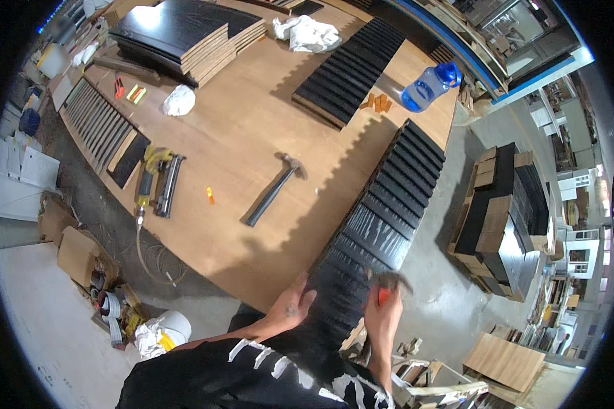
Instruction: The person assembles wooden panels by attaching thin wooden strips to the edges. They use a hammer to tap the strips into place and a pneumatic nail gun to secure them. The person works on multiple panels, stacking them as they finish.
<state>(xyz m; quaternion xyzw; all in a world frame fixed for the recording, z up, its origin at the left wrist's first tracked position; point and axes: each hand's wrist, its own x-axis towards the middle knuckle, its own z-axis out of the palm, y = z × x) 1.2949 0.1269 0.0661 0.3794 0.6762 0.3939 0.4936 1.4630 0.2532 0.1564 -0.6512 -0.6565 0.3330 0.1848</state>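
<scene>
A long black slatted panel (382, 218) runs from the table's right side toward my body, its ridges side by side. Its near left edge is gripped by my left hand (293, 307), whose thumb shows and whose fingers are partly hidden. Over the panel's near right edge, my right hand (383, 317) is closed round a hand tool (384, 295) with an orange-red part and a dark, curved head. The tool's exact kind is unclear. A claw hammer (273, 194) with a dark handle lies on the wooden table (232, 129), apart from both hands.
A nail gun (164, 180) with an air hose lies at the table's left edge. Farther back are a stack of black panels (177, 34), another slatted panel (348, 71), white cloths (307, 33) and a blue water bottle (426, 88). Stacked pieces (501, 221) stand on the floor at right.
</scene>
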